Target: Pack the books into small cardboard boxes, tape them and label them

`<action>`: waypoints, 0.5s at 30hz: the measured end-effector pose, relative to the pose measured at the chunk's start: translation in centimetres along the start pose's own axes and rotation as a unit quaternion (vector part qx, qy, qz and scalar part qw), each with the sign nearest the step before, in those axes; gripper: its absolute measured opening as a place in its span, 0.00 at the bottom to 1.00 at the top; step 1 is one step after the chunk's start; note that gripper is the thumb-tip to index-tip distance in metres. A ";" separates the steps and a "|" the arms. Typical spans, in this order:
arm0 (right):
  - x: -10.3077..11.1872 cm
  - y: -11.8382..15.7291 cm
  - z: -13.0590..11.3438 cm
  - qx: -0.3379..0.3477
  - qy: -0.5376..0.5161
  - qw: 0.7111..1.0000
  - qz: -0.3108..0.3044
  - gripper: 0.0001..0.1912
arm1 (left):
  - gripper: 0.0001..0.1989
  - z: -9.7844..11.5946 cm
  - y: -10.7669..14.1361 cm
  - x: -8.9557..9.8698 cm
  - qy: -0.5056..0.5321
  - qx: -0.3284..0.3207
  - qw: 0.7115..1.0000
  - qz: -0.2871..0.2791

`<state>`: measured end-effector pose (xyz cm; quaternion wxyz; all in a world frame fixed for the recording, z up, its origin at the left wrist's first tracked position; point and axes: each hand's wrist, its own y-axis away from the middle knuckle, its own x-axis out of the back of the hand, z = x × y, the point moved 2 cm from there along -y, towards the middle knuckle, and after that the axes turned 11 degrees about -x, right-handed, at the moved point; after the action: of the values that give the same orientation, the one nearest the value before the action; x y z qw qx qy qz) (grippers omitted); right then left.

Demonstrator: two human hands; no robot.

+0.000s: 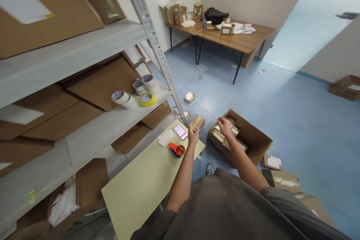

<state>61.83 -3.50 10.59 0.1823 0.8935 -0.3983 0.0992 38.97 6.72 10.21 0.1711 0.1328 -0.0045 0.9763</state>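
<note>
My left hand [193, 135] is closed around the near end of a small cardboard box [198, 121] sealed with clear tape. The box is held just beyond the far corner of a pale yellow table [137, 183]. My right hand [224, 126] reaches over a large open carton [253, 131] on the floor, its fingers partly apart with nothing visible in them. Small packed boxes [221, 135] lie inside that carton. Near my left hand, a phone [180, 132], white paper slips [165, 138] and an orange tape dispenser [176, 150] rest on the yellow table.
On the left stands a metal shelf rack [157, 45] with cartons, white tape rolls [123, 99] and a yellow tape roll [147, 99]. Boxes [285, 180] lie on the floor at right, another small box [189, 97] ahead. A cluttered wooden table [253, 41] is at the back.
</note>
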 end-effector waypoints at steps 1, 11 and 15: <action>-1.5 0.6 -0.6 0.008 0.003 1.000 -0.012 0.27 | 0.37 -0.2 0.5 1.5 0.005 -0.004 1.000 0.012; -19.1 12.9 -7.4 0.130 0.075 0.980 -0.127 0.25 | 0.32 -2.0 6.8 21.8 0.019 -0.067 0.987 0.141; -25.5 18.9 -9.3 0.189 0.119 0.962 -0.154 0.26 | 0.31 -4.0 9.8 29.8 0.008 -0.076 0.981 0.180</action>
<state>30.49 5.79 15.58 0.0691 0.9440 -0.2050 0.2490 7.67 7.64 14.48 0.0025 0.1091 -0.1011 0.9889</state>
